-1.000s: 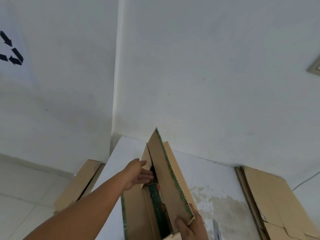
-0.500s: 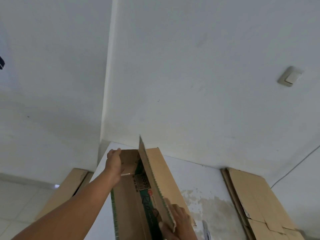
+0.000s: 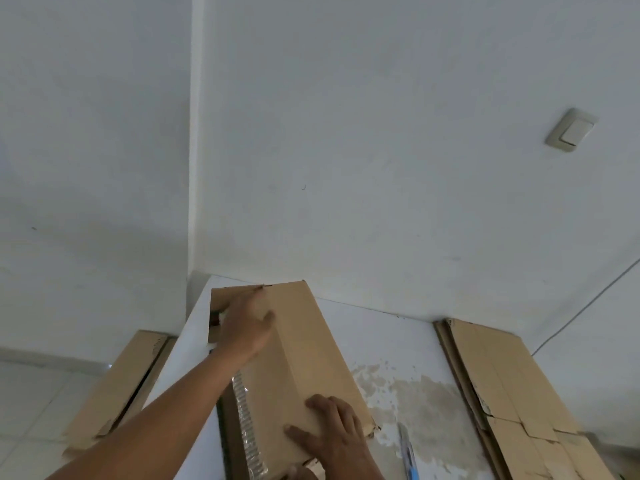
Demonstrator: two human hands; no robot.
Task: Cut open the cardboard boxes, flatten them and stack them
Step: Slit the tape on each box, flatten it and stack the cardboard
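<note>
— What is found, going from the left?
— Flattened cardboard (image 3: 117, 386) is leaned against the side of the tabletop (image 3: 381, 334). The cardboard box (image 3: 304, 358) is laid lengthwise on the tabletop, half collapsed. Its far end is pressed by the left hand (image 3: 246, 323), fingers nearly straight, nothing gripped. Its near end is pressed by the right hand (image 3: 332, 431), fingers spread flat.
— What could be spoiled from here?
— If pressure is eased, the panel may be sprung up again by the taped seam (image 3: 244, 410). The utility knife (image 3: 407, 448), set just beside the right hand, could be brushed or knocked off. The flattened stack (image 3: 502, 393) is found well apart, at the right.
</note>
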